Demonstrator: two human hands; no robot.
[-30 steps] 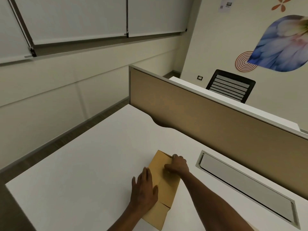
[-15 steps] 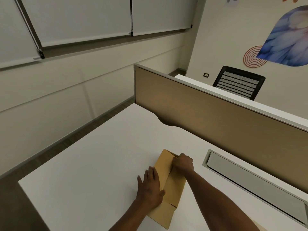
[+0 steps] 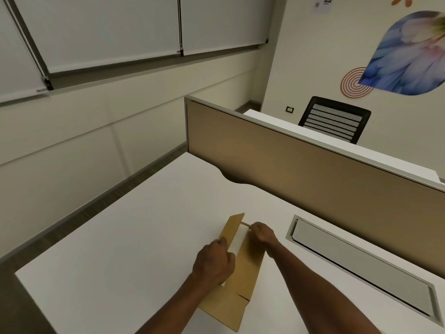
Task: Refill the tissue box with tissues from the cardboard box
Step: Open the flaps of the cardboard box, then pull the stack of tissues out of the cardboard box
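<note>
— Now we have the cardboard box (image 3: 243, 273) open at the lower centre of the frame: a second ago its flaps lay shut under our palms, and now a white pack of tissues (image 3: 237, 241) shows in the gap.

— Our hands?

— Our left hand (image 3: 214, 262) is clamped on the left flap, and our right hand (image 3: 263, 235) is pinched shut on the right flap's edge, pulling it aside.

— And around it?

— White bench (image 3: 115, 249), cable tray (image 3: 361, 266) at right, tan divider (image 3: 301, 169) behind. We judge the tissues reachable; no tissue box is in view.
</note>
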